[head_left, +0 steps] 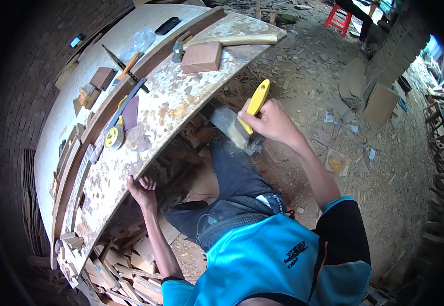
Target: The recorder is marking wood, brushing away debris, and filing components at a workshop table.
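Note:
My right hand (272, 121) is closed around a yellow-handled paintbrush (258, 98), held upright off the bench's near edge. The bristles, dusty and pale, point down onto a grey flat bar or board (225, 120) that sticks out from under the bench, sawdust at its end. I cannot tell what this piece is. At the near edge of the paint-spotted workbench (166, 109), my left hand (141, 192) grips the rim with curled fingers. Between the hands, farther in on the bench, are a yellow tape measure (113, 136) and a purple sheet of sandpaper (130, 113).
A wooden block (201, 57) and a hammer (227, 41) lie at the bench's far right. A long wooden strip (145, 62) runs along the top. Offcuts (130, 270) pile below left. A red stool (338, 20) stands far back, where another person's leg shows.

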`<state>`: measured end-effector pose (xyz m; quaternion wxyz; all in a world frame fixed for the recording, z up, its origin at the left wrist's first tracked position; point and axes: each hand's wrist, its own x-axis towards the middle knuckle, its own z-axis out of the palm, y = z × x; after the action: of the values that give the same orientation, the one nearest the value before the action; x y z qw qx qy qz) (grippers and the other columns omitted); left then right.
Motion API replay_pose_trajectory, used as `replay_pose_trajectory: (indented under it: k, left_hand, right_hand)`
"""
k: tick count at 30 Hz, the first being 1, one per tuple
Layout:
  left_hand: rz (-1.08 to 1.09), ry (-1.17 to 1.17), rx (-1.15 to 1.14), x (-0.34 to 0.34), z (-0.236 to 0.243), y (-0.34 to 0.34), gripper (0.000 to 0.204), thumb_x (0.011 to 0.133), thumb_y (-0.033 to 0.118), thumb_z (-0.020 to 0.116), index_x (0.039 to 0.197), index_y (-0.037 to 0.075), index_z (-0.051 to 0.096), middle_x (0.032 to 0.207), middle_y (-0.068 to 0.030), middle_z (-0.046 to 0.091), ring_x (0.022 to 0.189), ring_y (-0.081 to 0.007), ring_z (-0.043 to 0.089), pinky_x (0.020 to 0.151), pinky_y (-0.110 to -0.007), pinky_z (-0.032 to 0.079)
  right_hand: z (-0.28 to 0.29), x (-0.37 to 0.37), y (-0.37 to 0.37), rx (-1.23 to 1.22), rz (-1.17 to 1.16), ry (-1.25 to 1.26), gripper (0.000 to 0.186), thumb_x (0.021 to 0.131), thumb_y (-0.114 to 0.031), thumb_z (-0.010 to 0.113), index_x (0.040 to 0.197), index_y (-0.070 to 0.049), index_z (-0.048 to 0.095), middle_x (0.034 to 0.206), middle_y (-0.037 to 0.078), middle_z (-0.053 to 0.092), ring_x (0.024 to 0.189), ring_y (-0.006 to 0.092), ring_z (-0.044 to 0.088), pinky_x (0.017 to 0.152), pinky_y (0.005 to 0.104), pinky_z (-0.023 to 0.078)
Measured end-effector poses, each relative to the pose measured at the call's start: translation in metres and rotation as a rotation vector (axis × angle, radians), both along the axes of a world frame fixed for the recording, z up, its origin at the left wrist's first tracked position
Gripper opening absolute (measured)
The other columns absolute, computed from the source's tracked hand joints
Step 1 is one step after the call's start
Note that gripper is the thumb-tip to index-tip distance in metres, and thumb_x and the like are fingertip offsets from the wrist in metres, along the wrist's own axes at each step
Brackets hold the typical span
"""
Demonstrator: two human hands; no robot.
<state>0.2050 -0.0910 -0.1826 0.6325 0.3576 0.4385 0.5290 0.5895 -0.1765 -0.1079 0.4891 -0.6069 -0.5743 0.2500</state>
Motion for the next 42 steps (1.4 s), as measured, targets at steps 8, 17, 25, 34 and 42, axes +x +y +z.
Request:
replay_pose_trajectory:
  k: [8, 17, 25, 34, 42]
  left_hand:
    - [-0.021, -0.020, 0.067, 0.008, 0.010, -0.003, 0.053, 0.088, 0.052, 0.047, 0.056, 0.012, 0.039, 0.052, -0.0001, 0.035, 0.048, -0.0131, 0.033, 0.050, -0.028, 0.025]
    - [-0.027, 0.033, 0.108, 0.001, 0.001, 0.003, 0.039, 0.088, 0.054, 0.048, 0.093, 0.016, 0.043, 0.050, 0.0008, 0.036, 0.050, -0.0128, 0.037, 0.052, -0.028, 0.031]
    - [-0.057, -0.016, -0.002, 0.000, 0.000, -0.003, 0.050, 0.095, 0.047, 0.037, 0.066, 0.008, 0.046, 0.052, -0.0035, 0.041, 0.051, -0.0147, 0.042, 0.051, -0.028, 0.033]
    - [-0.238, 0.011, -0.023, -0.018, 0.001, -0.013, 0.055, 0.095, 0.044, 0.034, 0.062, 0.003, 0.052, 0.060, -0.0066, 0.049, 0.061, -0.0158, 0.046, 0.062, -0.029, 0.037]
    - [-0.743, 0.508, 0.404, -0.042, 0.097, -0.021, 0.012, 0.083, 0.012, 0.066, 0.086, 0.000, 0.066, 0.077, -0.0083, 0.062, 0.073, -0.0186, 0.061, 0.064, -0.031, 0.048]
  right_hand:
    - [0.029, -0.019, 0.045, -0.130, 0.699, -0.427, 0.016, 0.073, -0.010, 0.068, 0.089, -0.005, 0.066, 0.084, 0.014, 0.066, 0.082, 0.0328, 0.063, 0.074, 0.0414, 0.049]
    - [0.077, -0.051, 0.067, -0.484, 0.759, -1.039, 0.019, 0.074, -0.016, 0.070, 0.088, -0.004, 0.066, 0.075, 0.016, 0.064, 0.077, 0.0324, 0.064, 0.067, 0.0415, 0.049]
    - [0.102, -0.029, 0.098, -0.006, 0.475, -0.087, 0.014, 0.083, -0.011, 0.065, 0.091, 0.000, 0.063, 0.089, 0.006, 0.067, 0.079, 0.0135, 0.062, 0.075, 0.0272, 0.049]
    - [0.082, -0.102, 0.136, 0.099, 0.501, -0.287, 0.017, 0.079, -0.002, 0.057, 0.096, -0.001, 0.058, 0.093, 0.019, 0.062, 0.086, 0.0364, 0.062, 0.074, 0.0404, 0.048]
    - [0.092, -0.102, 0.139, 0.038, 0.551, -0.360, 0.024, 0.071, 0.004, 0.060, 0.094, -0.002, 0.058, 0.107, 0.016, 0.062, 0.089, 0.0361, 0.062, 0.070, 0.0421, 0.050]
